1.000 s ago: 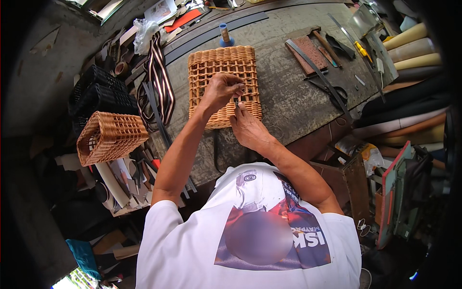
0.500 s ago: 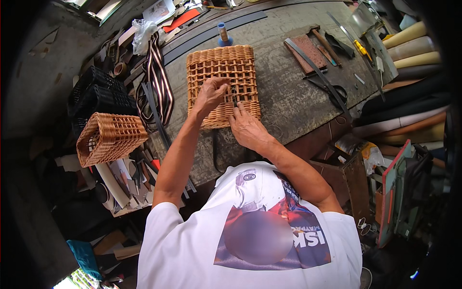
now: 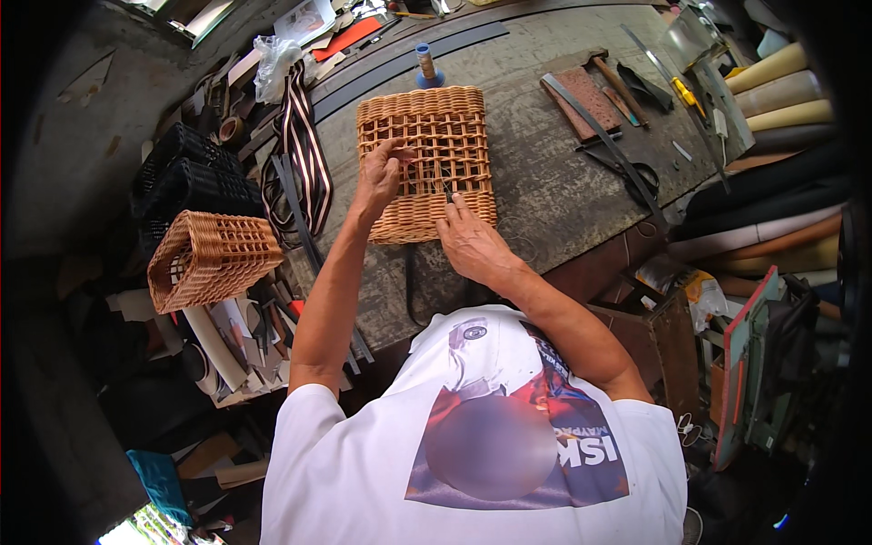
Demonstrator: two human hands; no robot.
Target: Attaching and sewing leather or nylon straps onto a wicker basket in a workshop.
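A tan wicker basket with an open-weave middle lies on the worn workbench in front of me. Over its left half is my left hand, thumb and fingertips pinched together; whatever they hold is too fine to make out. My right hand rests low on the basket's right side, its fingertips closed at a small dark piece against the weave. Just beyond the basket's far edge stands a thread spool on a blue base. Loose thin thread curls on the bench to the right of the basket.
Another wicker basket sits at the left, below black baskets. Striped straps hang beside the bench. At the right lie a reddish block, a hammer, scissors and a yellow-handled tool. Rolled material is stacked farther right.
My left hand has moved left, away from the basket's middle, still pinched. My right hand stays at nearly the same spot on the basket. The view has shifted slightly.
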